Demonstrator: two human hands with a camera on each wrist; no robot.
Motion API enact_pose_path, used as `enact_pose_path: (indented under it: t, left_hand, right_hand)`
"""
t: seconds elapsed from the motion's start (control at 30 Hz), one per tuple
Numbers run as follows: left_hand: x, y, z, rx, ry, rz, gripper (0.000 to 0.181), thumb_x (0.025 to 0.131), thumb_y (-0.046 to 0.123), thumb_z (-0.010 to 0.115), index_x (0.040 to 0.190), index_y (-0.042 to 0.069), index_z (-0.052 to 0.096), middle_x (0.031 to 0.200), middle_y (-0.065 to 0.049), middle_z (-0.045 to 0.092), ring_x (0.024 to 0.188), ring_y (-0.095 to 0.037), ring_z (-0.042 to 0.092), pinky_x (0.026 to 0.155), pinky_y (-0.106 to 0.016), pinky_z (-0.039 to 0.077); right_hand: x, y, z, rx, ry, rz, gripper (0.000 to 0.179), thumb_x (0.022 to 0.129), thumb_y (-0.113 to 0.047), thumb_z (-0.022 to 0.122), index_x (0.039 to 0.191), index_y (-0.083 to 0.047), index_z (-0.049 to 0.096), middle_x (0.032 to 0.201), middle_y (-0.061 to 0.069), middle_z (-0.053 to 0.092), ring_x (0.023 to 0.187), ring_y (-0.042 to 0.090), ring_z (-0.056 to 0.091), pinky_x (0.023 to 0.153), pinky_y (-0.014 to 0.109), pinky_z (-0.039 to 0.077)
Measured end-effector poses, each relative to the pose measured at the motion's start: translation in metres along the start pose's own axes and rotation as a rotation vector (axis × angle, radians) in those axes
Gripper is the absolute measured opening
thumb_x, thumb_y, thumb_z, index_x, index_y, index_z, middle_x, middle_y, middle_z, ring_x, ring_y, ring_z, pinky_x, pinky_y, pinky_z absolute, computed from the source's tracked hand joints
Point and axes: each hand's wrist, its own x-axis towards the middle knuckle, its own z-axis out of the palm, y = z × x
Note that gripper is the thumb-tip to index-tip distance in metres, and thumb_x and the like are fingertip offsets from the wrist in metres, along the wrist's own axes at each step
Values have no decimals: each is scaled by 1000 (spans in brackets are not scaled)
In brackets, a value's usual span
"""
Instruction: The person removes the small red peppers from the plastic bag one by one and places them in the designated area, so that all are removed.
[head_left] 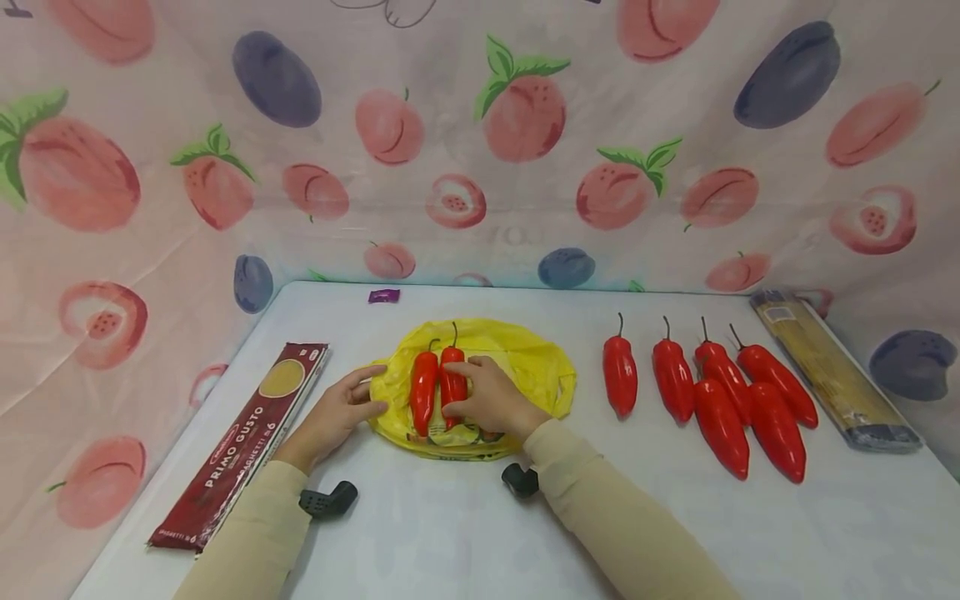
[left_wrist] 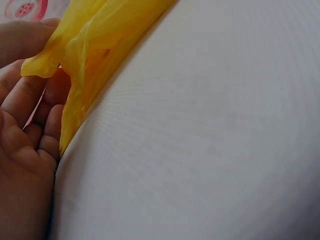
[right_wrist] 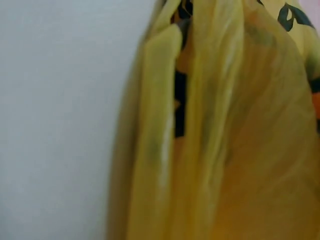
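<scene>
A yellow plastic bag (head_left: 525,350) lies flattened on the white table, with two glossy red chili peppers on it, stems pointing away. My right hand (head_left: 497,398) comes in from the right and grips the right-hand pepper (head_left: 453,385), thumb near its tip and fingers higher up. Close beside it lies the other pepper (head_left: 423,396). At the bag's left edge, my left hand (head_left: 337,417) holds the yellow film between thumb and curled fingers, as the left wrist view shows. Bag folds (right_wrist: 215,125) fill much of the right wrist view, where the right hand is hidden.
Several more red chili peppers (head_left: 720,429) lie to the right, with a single one (head_left: 619,377) nearer the bag. A clear pack of spaghetti (head_left: 840,375) lies at the far right; a dark red spaghetti pack (head_left: 247,442) lies left. A small purple wrapper (head_left: 384,296) sits at the back.
</scene>
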Motion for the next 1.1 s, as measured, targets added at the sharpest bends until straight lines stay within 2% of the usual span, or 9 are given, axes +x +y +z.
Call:
enact_pose_path:
  t: [0.1, 0.2, 0.33, 0.43, 0.6, 0.83, 1.1]
  left_hand:
    - [-1, 0, 0, 0, -1, 10, 65, 95, 20, 69, 153, 17, 39, 152, -14, 45, 139, -31, 42, 114, -50, 31]
    - [-1, 0, 0, -7, -5, 21, 65, 96, 19, 68, 153, 15, 38, 152, -15, 45, 139, -31, 43, 114, -49, 31]
    - [-1, -1, 1, -11, -1, 15, 64, 96, 17, 68, 153, 16, 39, 151, -14, 46, 138, -30, 44, 114, -48, 32]
    - [-1, -1, 2, -5, 2, 4, 64, 95, 18, 68, 153, 17, 40, 151, -12, 47, 137, -30, 45, 114, -48, 33]
    - [0, -2, 1, -12, 9, 5, 64, 94, 17, 69, 152, 18, 41, 150, -12, 49, 136, -29, 47, 113, -48, 34]
    - [1, -1, 3, -9, 5, 25, 64, 95, 17, 69, 152, 16, 40, 150, -13, 48, 136, -29, 46, 113, -47, 35]
    - [1, -3, 3, -2, 7, 33, 63, 95, 17, 69, 152, 17, 41, 148, -12, 51, 134, -28, 49, 110, -43, 38]
  right_hand:
    - [2, 0, 1, -2, -17, 11, 67, 87, -31, 80, 147, -24, 52, 151, 15, 38, 133, 31, 41, 97, 45, 52]
    - [3, 0, 0, 6, -50, 16, 68, 87, -31, 80, 148, -24, 51, 145, 13, 44, 125, 28, 45, 88, 38, 57]
    - [3, 1, -4, -2, -96, 7, 67, 88, -30, 79, 148, -24, 51, 134, 10, 54, 111, 24, 51, 81, 30, 57]
    - [1, 1, -9, -6, -119, 16, 67, 88, -29, 79, 148, -24, 50, 130, 9, 56, 104, 23, 53, 79, 27, 56]
    - [0, 4, -16, 24, -142, 54, 68, 88, -27, 78, 149, -24, 49, 129, 10, 56, 97, 25, 56, 67, 28, 57]
    - [-6, 13, -28, -19, -112, 119, 68, 87, -27, 79, 148, -27, 49, 137, 7, 54, 112, 26, 50, 88, 36, 56]
    - [-11, 22, -33, 49, -74, 164, 67, 87, -24, 80, 147, -30, 51, 139, 8, 53, 118, 28, 48, 93, 41, 54]
